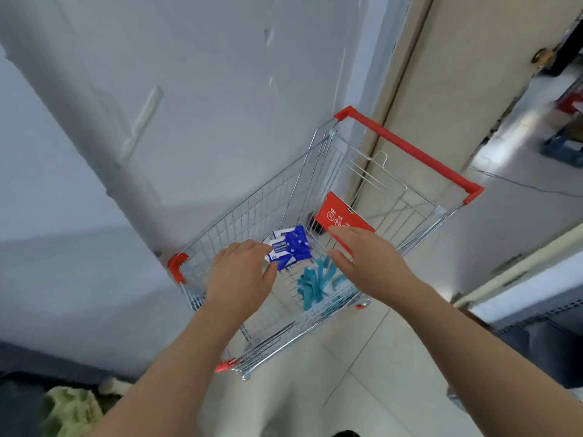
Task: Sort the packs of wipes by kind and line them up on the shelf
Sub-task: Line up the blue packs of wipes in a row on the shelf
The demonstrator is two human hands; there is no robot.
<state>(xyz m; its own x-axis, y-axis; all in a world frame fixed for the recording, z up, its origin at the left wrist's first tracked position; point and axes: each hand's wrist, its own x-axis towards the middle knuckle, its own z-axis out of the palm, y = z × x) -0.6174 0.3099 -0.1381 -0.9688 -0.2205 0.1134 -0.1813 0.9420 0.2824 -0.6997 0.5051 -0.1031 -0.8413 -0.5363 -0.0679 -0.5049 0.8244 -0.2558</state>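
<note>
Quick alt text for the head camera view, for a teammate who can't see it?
Two bare hands reach into a wire shopping cart: the left hand is open beside blue wipes packs, the right hand open above teal packs.

The wire cart (252, 209) holds blue wipe packs (295, 247) beside teal wipe packs (312, 287).

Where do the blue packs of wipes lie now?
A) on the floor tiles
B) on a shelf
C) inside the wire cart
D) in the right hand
C: the blue packs lie on the bottom of the wire cart, close to the fingers of the left hand.
</note>
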